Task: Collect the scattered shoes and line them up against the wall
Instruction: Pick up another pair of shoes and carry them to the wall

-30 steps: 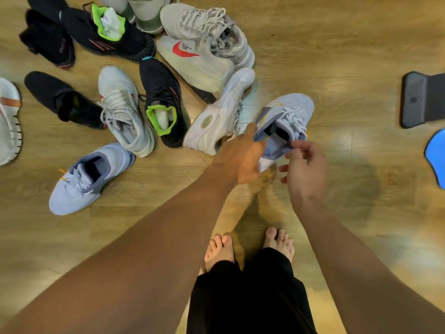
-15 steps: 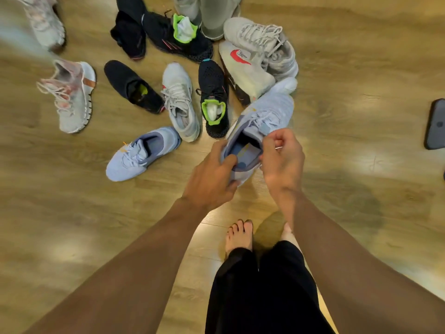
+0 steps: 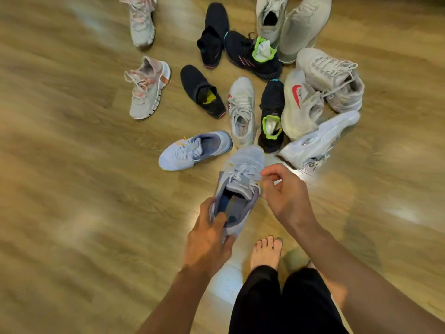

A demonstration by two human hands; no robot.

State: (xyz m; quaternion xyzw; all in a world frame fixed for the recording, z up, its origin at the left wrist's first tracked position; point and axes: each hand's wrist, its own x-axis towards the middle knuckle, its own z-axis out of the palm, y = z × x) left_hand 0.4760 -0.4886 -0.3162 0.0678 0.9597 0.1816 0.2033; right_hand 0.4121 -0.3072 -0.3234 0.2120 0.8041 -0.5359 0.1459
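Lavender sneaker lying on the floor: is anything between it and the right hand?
Yes: the held sneaker, gripped at its heel by the left hand, lies between the right hand and the floor sneaker.

Left arm [image 3: 178, 300]: bare, stretched forward and down, almost straight.
Left hand [image 3: 208, 244]: back upward, fingers curled round the heel of a lilac shoe [image 3: 243, 169], one digit tucked inside the opening.
Right arm [image 3: 349, 273]: bare, angled in from the right side.
Right hand [image 3: 285, 196]: just beside the shoe's laces, fingers curled inward, thumb and forefinger close together. Whether they pinch a lace cannot be told.
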